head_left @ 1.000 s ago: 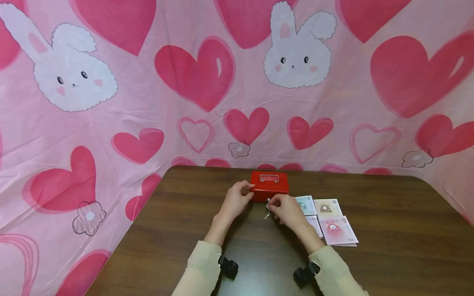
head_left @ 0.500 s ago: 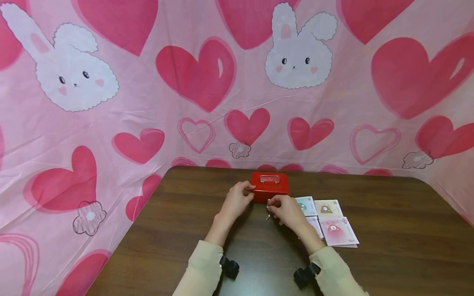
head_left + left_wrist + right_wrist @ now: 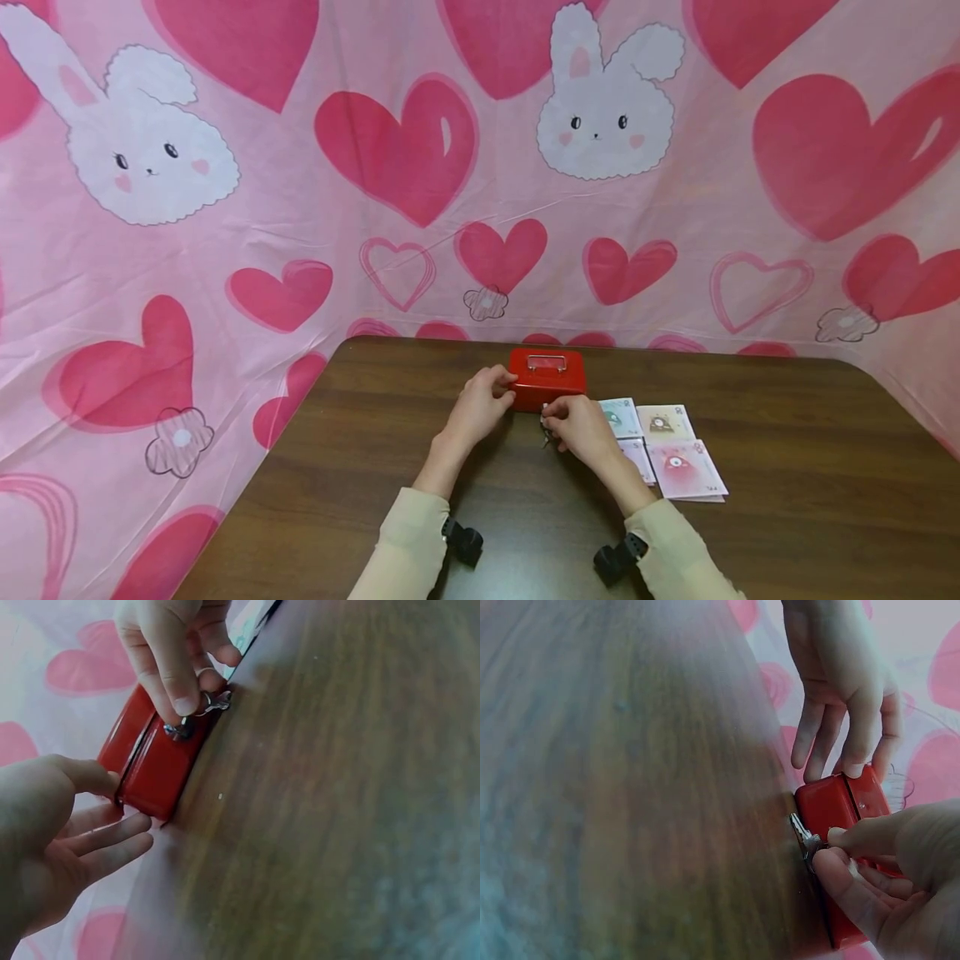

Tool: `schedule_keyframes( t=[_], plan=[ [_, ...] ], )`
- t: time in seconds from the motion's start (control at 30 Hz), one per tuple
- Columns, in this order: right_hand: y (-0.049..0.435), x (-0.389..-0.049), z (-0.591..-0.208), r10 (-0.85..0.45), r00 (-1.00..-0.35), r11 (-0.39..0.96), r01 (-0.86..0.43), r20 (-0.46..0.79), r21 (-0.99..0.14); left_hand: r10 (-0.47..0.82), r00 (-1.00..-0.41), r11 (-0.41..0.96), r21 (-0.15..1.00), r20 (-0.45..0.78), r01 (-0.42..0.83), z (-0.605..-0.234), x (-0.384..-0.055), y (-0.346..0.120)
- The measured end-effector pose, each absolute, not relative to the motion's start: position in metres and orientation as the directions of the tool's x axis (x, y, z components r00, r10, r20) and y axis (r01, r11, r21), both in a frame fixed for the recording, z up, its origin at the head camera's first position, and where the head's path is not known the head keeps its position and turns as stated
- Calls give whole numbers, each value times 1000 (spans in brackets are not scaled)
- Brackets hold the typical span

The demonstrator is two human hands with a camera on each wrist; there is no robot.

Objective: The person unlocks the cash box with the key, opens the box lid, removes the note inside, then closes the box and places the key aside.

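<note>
A small red cash box (image 3: 547, 388), its lid down and a metal handle on top, stands near the table's far edge. At its left end is my left hand (image 3: 478, 407); in the left wrist view a fingertip touches the end by the lid seam, with the other fingers fairly straight. My right hand (image 3: 581, 423) pinches a key at the lock on the front face, and its fingers hide most of that key. From the same ring hangs a second silver key (image 3: 801, 827), seen in the right wrist view. The lock cylinder (image 3: 180, 730) shows beneath the right fingertips.
Right of the box lie several colourful play banknotes, among them a pink one (image 3: 681, 468), a yellow one (image 3: 663, 423) and a green one (image 3: 621, 416). The brown wooden table (image 3: 360, 467) ends just behind the box, before a pink heart-patterned cloth (image 3: 405, 275).
The hanging key has swung a little beneath my right fingers. Both hands and the cash box keep nearly the same places.
</note>
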State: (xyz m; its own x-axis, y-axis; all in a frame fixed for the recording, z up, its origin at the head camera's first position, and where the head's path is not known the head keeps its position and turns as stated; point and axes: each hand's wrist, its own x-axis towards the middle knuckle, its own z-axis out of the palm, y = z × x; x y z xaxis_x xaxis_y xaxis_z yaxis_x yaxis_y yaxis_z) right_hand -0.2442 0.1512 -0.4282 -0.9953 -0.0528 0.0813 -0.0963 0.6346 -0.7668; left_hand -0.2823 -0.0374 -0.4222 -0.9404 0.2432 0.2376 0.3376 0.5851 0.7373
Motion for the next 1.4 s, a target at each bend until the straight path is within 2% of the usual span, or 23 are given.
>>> schedule_keyframes(
  t=[0.27,0.6,1.4],
  plan=[
    [150,-245,-430,-63,-994,637,-107,87,-764,257,-931,616,699,257,363,-423,-283,-39],
    [150,-246,-429,-56,-994,623,-105,89,-775,283,-908,708,572,308,414,-423,-282,-37],
    [150,-242,-427,-40,-998,612,-65,51,-788,286,-911,699,586,297,410,-423,-282,-35]
  ],
)
